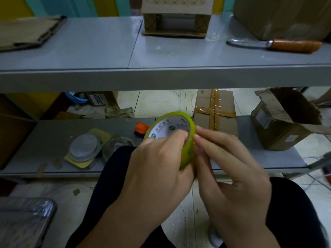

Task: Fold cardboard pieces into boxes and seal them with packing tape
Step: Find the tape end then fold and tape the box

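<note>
Right hand [238,172] at tape roll [168,125] edge

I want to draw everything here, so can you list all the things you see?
tape roll: one, yellow-green, held before the lower shelf
knife: one, orange handle, upper shelf, right
flat cardboard: one pile, brown, upper shelf, left
patterned box: one, brown, upper shelf, middle
big box: one, brown, upper shelf, far right
taped box: one, brown, lower shelf, middle
open box: one, brown, lower shelf, right
blister pack: one, yellow card, lower shelf, left
metal tray: one, silver, bottom left
left hand: one, grips the tape roll
right hand: one, fingertips touch the roll's rim
</note>
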`<action>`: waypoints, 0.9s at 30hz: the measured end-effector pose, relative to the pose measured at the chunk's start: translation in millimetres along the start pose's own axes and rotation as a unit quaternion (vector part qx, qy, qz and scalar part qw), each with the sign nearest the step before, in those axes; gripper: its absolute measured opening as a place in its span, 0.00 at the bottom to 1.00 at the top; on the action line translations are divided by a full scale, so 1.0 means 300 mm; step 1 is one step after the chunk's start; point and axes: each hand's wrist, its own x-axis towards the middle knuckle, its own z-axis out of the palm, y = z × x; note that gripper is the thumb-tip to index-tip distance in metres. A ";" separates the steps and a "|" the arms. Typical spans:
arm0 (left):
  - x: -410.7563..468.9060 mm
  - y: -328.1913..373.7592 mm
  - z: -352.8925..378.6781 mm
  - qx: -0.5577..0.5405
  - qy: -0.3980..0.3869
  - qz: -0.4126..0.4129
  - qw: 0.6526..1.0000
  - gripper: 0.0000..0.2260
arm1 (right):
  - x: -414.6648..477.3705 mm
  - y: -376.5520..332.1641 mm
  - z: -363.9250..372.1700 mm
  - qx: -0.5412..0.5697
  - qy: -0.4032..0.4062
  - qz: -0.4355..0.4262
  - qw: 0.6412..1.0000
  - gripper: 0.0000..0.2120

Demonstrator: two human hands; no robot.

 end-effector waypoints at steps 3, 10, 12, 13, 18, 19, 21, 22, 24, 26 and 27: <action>-0.001 0.001 0.006 0.002 0.001 -0.002 1.000 0.06 | 0.005 0.002 0.002 -0.002 0.000 0.002 1.000 0.10; -0.004 -0.021 0.004 0.004 -0.037 -0.007 0.999 0.06 | 0.029 0.006 -0.021 0.006 -0.025 0.030 0.999 0.07; 0.004 -0.027 -0.007 0.030 -0.042 0.011 0.999 0.08 | 0.052 0.012 -0.043 0.035 -0.049 0.055 0.997 0.07; 0.006 -0.030 -0.010 0.037 -0.044 0.019 0.998 0.08 | 0.064 0.015 -0.056 0.051 -0.063 0.067 0.994 0.06; 0.008 -0.042 -0.021 0.023 -0.048 0.054 0.997 0.12 | 0.110 0.018 -0.100 0.072 -0.105 0.081 0.989 0.05; 0.008 -0.042 -0.024 0.022 -0.052 0.061 0.997 0.12 | 0.114 0.021 -0.105 0.075 -0.111 0.078 0.988 0.05; 0.009 -0.048 -0.027 0.026 -0.059 0.077 0.995 0.12 | 0.119 0.035 -0.117 0.073 -0.125 0.067 0.987 0.05; 0.010 -0.051 -0.026 0.028 -0.063 0.086 0.994 0.12 | 0.124 0.043 -0.123 0.072 -0.137 0.063 0.986 0.07; 0.010 -0.056 -0.028 0.017 -0.086 0.099 0.991 0.13 | 0.138 0.058 -0.136 0.067 -0.169 0.057 0.982 0.13; 0.009 -0.055 -0.040 -0.017 -0.129 0.102 0.986 0.14 | 0.154 0.069 -0.148 0.088 -0.218 0.038 0.971 0.17; 0.009 -0.053 -0.049 -0.043 -0.153 0.099 0.982 0.14 | 0.159 0.074 -0.151 0.112 -0.247 0.034 0.962 0.16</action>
